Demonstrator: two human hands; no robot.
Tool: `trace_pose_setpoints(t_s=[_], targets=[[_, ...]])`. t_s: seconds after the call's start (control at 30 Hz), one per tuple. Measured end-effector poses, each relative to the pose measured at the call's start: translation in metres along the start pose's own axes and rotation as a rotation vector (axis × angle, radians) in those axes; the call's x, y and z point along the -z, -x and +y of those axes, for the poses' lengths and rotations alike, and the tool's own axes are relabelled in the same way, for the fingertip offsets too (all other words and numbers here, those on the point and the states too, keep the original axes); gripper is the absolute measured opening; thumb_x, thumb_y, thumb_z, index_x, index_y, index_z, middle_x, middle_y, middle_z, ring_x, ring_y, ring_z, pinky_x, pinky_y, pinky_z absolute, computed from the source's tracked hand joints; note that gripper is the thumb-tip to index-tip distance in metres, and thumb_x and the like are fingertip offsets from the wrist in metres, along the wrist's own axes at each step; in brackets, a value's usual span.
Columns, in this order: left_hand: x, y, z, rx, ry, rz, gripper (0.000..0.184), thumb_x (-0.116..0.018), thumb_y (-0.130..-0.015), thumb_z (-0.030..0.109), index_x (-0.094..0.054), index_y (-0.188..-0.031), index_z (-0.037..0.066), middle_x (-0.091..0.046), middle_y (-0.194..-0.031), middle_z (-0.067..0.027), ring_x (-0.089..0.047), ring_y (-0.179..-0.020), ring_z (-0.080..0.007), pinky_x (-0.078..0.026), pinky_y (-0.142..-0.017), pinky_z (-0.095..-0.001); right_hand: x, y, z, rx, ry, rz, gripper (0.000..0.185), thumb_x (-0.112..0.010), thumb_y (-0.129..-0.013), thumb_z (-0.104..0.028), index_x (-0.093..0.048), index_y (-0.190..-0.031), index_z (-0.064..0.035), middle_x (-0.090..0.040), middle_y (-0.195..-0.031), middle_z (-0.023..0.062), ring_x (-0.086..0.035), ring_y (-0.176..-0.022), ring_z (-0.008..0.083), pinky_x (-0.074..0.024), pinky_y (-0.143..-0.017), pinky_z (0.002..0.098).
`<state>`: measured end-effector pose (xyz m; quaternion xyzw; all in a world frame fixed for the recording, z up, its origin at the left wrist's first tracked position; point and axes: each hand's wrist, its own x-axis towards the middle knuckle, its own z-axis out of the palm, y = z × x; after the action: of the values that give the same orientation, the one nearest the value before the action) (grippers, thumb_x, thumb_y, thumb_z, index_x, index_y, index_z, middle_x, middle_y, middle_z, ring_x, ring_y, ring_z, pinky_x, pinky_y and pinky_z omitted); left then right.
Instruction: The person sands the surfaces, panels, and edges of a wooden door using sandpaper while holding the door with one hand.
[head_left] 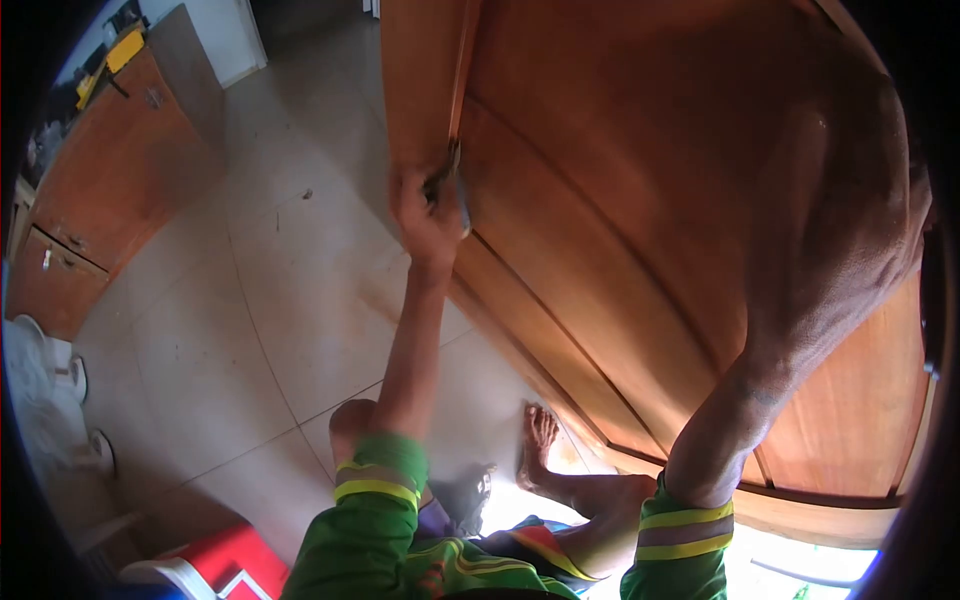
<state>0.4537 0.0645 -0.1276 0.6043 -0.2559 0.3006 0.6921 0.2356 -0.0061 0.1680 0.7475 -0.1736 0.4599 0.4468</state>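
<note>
My left hand (428,215) is closed around a small hand tool (463,208) with a greyish body and a thin tip, its exact kind unclear. The tip meets the edge of a brown wooden panelled door (600,250), by the groove where two wood parts join. Large and close to the camera, my right hand (845,200) reaches over the right side of the door. Its fingers are in shadow and mostly out of sight at the edge, so their grip does not show.
A wooden cabinet (130,150) stands at the left, with a yellow object (125,50) on top. White chair-like items (50,400) are at the lower left, near a red object (240,560). My bare foot (540,430) rests on the tiled floor (270,330) beside the door.
</note>
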Motion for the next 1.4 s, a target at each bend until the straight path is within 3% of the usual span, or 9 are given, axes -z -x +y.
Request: trace_pose_setpoints(t_s=[0.17, 0.33, 0.47, 0.6, 0.73, 0.83, 1.1, 1.27, 1.4], targets=[[0.020, 0.066, -0.031, 0.271, -0.169, -0.109, 0.017, -0.079, -0.087, 0.006, -0.067, -0.097, 0.000, -0.063, -0.083, -0.0109, -0.060, -0.071, -0.0252, -0.051, -0.069, -0.0396, -0.002, 0.000, -0.006, -0.037, 0.014, 0.040, 0.034, -0.068, -0.091, -0.023, -0.069, -0.124, -0.0185, -0.070, -0.118, 0.0045, -0.063, -0.107, 0.0263, -0.0467, -0.099, 0.0453], [0.006, -0.019, 0.042, -0.020, -0.136, -0.074, 0.021, -0.074, -0.090, 0.007, -0.061, -0.104, 0.000, -0.062, -0.095, -0.0153, -0.061, -0.087, -0.0329, -0.051, -0.080, -0.0435, -0.005, 0.003, -0.004, -0.043, 0.001, 0.029, 0.035, -0.069, -0.091, -0.022, -0.068, -0.126, -0.0170, -0.071, -0.117, 0.0054, -0.065, -0.106, 0.0263, -0.0489, -0.097, 0.0443], [-0.007, -0.016, 0.023, -0.104, -0.192, -0.088, 0.015, -0.064, -0.095, 0.002, -0.058, -0.109, 0.000, -0.059, -0.107, -0.0185, -0.058, -0.102, -0.0380, -0.049, -0.087, -0.0475, -0.007, 0.005, 0.007, -0.025, -0.016, 0.012, 0.036, -0.070, -0.091, -0.021, -0.068, -0.126, -0.0158, -0.072, -0.117, 0.0062, -0.066, -0.104, 0.0263, -0.0507, -0.095, 0.0435], [0.017, 0.073, -0.039, 0.082, -0.315, -0.224, 0.013, -0.056, -0.097, 0.000, -0.057, -0.110, 0.000, -0.059, -0.110, -0.0180, -0.059, -0.100, -0.0395, -0.049, -0.085, -0.0508, -0.009, 0.006, 0.011, 0.010, 0.057, 0.043, 0.034, -0.071, -0.091, -0.022, -0.069, -0.124, -0.0127, -0.073, -0.115, 0.0080, -0.068, -0.102, 0.0269, -0.0528, -0.092, 0.0429], [0.023, 0.069, -0.018, 0.293, -0.281, -0.272, 0.025, -0.061, -0.088, -0.009, -0.057, -0.109, 0.004, -0.060, -0.110, -0.0174, -0.061, -0.103, -0.0404, -0.051, -0.084, -0.0498, -0.004, 0.004, -0.003, -0.051, 0.054, 0.042, 0.032, -0.071, -0.092, -0.023, -0.070, -0.121, -0.0108, -0.073, -0.113, 0.0096, -0.069, -0.099, 0.0274, -0.0540, -0.089, 0.0421], [0.028, 0.058, 0.002, 0.247, -0.319, -0.299, 0.009, -0.061, -0.099, 0.006, -0.057, -0.105, 0.000, -0.059, -0.112, -0.0160, -0.062, -0.100, -0.0355, -0.051, -0.085, -0.0451, -0.003, 0.003, -0.009, -0.090, 0.046, 0.019, 0.030, -0.072, -0.093, -0.024, -0.071, -0.119, -0.0094, -0.074, -0.112, 0.0109, -0.070, -0.098, 0.0278, -0.0548, -0.087, 0.0416], [0.000, -0.007, 0.060, 0.023, 0.188, 0.094, 0.054, -0.076, -0.083, -0.013, -0.040, -0.119, 0.004, -0.056, -0.117, -0.0180, -0.062, -0.110, -0.0247, -0.055, -0.088, -0.0358, -0.003, 0.016, -0.004, -0.381, 0.029, -0.275, 0.028, -0.072, -0.095, -0.026, -0.073, -0.114, -0.0059, -0.075, -0.109, 0.0144, -0.072, -0.093, 0.0290, -0.0567, -0.083, 0.0391], [-0.024, -0.019, 0.046, -0.055, 0.438, 0.194, 0.067, -0.083, -0.077, -0.012, -0.038, -0.122, 0.008, -0.051, -0.124, -0.0192, -0.059, -0.114, -0.0232, -0.056, -0.092, -0.0319, -0.014, 0.014, 0.028, 0.046, 0.086, 0.042, 0.027, -0.070, -0.097, -0.026, -0.074, -0.113, -0.0037, -0.075, -0.109, 0.0159, -0.073, -0.092, 0.0292, -0.0575, -0.081, 0.0365], [-0.015, -0.014, 0.043, 0.003, 0.053, 0.268, 0.068, -0.085, -0.079, -0.005, -0.039, -0.126, 0.008, -0.052, -0.125, -0.0170, -0.057, -0.114, -0.0221, -0.054, -0.090, -0.0323, -0.013, -0.001, 0.030, 0.150, 0.013, 0.073, 0.028, -0.067, -0.099, -0.026, -0.073, -0.118, -0.0064, -0.075, -0.111, 0.0148, -0.074, -0.094, 0.0295, -0.0582, -0.082, 0.0369]])
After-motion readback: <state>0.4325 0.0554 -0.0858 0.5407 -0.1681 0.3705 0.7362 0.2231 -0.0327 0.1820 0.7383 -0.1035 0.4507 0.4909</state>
